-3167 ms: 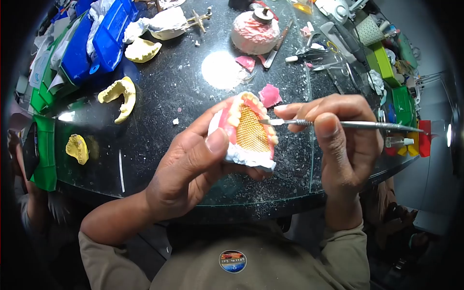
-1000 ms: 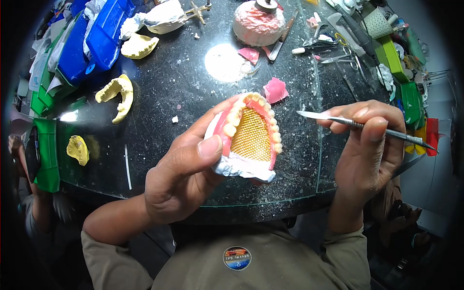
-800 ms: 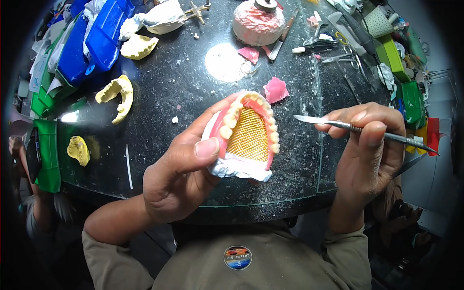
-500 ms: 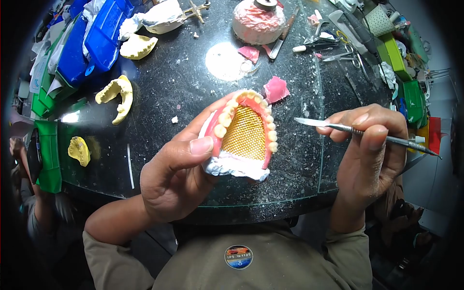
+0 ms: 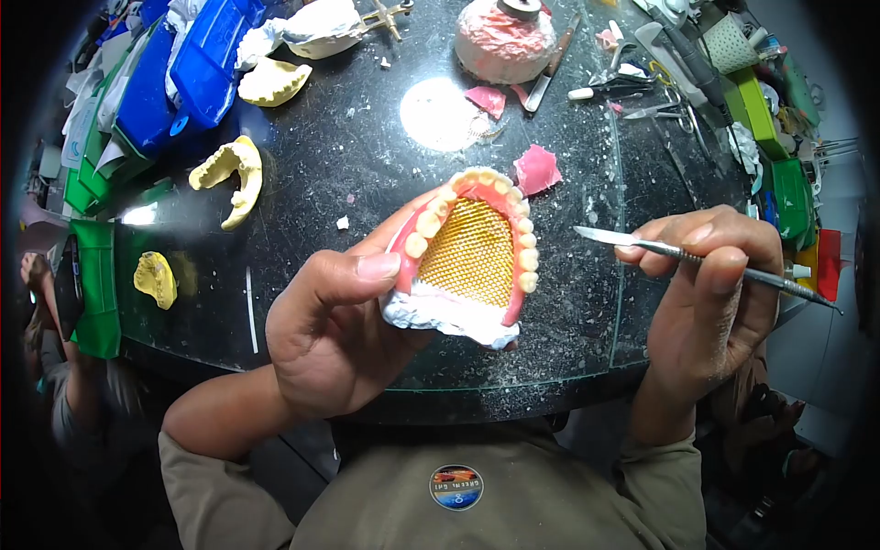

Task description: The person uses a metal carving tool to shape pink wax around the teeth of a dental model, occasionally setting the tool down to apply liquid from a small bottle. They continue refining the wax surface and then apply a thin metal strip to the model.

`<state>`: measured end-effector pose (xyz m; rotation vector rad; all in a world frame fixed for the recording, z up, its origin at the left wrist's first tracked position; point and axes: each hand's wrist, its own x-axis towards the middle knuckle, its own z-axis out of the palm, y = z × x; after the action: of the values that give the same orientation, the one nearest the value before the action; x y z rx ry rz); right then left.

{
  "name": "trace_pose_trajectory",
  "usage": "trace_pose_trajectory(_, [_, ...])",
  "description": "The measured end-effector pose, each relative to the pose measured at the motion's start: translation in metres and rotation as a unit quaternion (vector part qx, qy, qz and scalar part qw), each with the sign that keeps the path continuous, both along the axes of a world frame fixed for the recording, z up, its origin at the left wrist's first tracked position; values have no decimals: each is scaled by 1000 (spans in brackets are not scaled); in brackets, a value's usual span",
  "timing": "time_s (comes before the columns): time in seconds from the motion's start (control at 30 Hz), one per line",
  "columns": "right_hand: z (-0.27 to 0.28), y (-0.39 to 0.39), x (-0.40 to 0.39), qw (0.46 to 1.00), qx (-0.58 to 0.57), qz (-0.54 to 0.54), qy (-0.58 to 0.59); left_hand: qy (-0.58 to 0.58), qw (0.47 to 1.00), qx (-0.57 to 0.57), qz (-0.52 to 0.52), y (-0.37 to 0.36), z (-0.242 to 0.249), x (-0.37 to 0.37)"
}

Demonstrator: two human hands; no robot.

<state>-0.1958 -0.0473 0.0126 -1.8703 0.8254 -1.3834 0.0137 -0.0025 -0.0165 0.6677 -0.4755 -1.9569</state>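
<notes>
My left hand (image 5: 335, 330) is wrapped round a denture model (image 5: 466, 252), thumb on its pink left edge. The model has a row of cream teeth in pink wax, a gold mesh across the palate and a white plaster base along the near side. To the right, my right hand (image 5: 710, 284) pinches a slim metal carving tool (image 5: 669, 249). Its flat blade points left at the model without touching it. A piece of pink wax (image 5: 537, 170) lies on the table just beyond the model.
On the dark table (image 5: 367, 183) are yellow plaster pieces (image 5: 234, 179) at left and a wax-covered pot (image 5: 504, 41) at the back. Blue bins (image 5: 206, 69) stand back left, scissors and tools (image 5: 674, 105) back right. Another person's hand (image 5: 37, 273) shows far left.
The table and its objects have shifted slightly right in view. The model and my right hand with the tool appear a little further right; both grips are unchanged.
</notes>
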Motion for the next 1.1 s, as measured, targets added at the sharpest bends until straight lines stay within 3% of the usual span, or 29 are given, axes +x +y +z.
trace_pose_trajectory(0.5, [1, 2, 2, 1000, 1, -6, -3, 69, 997, 3, 24, -2, 0, -5])
trace_pose_trajectory(1.0, [1, 1, 2, 1000, 2, 5, 2, -41, 997, -45, 38, 1, -1, -4])
trace_pose_trajectory(1.1, [1, 1, 2, 1000, 3, 4, 0, -9, 999, -35, 27, 0, -1, -3])
